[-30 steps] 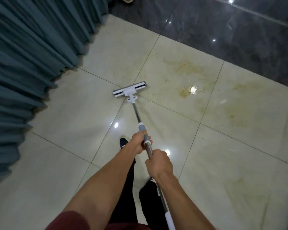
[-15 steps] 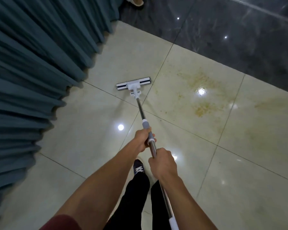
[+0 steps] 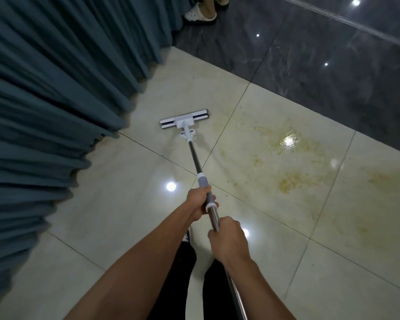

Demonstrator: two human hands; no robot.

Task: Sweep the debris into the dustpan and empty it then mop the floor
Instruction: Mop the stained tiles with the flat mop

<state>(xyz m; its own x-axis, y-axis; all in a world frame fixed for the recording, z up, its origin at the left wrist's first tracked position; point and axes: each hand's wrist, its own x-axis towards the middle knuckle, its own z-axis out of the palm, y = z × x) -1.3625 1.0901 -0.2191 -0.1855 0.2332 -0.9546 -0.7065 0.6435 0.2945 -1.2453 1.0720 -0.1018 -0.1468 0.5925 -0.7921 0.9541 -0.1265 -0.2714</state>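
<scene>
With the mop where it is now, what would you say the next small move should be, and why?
Probably swing the mop head right onto the yellowish stains. It sits on pale tile by the curtain, left of them. The left hand and right hand both grip the handle.

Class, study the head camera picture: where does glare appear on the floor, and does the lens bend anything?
Head view: round glare spots from ceiling lights sit on the glossy cream tiles, one over the yellowish stain, more on the dark tiles; wide-angle distortion bows the curtain folds and tile joints; the mop is fairly sharp.
</scene>
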